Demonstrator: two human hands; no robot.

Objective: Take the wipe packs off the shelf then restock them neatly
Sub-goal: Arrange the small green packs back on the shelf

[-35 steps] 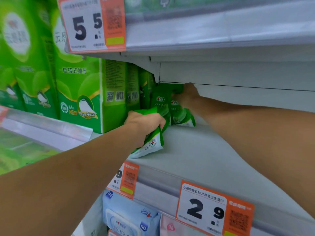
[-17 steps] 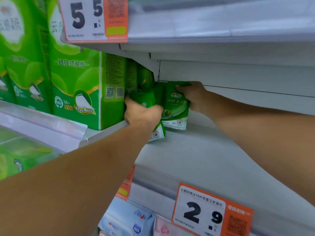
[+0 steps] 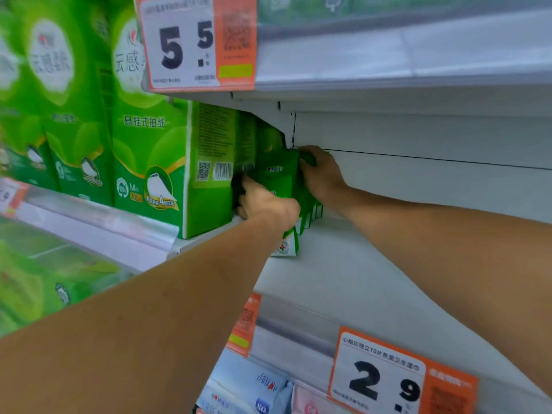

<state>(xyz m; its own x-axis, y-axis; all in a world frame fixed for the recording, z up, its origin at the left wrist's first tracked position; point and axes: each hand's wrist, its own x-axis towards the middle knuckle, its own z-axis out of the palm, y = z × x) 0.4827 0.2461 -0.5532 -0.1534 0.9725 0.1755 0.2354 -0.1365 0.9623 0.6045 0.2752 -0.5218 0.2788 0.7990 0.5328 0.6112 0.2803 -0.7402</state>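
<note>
Several small green wipe packs stand upright in a row at the back left corner of the white shelf, against the tall green tissue box. My left hand grips the front of the row from the left, fingers curled round the packs. My right hand holds the back of the row from the right, fingers over the top corner. One pack's white bottom edge sticks out below my left wrist.
Tall green tissue packs fill the shelf to the left. Price tags reading 5.5 and 2.9 hang on the shelf rails. Blue and pink packs lie on the shelf below. Bare white shelf stretches to the right.
Both hands have pushed the packs further back and left, squeezing them upright into a tight row against the tissue box. The pack that my left hand held tilted now stands with the others.
</note>
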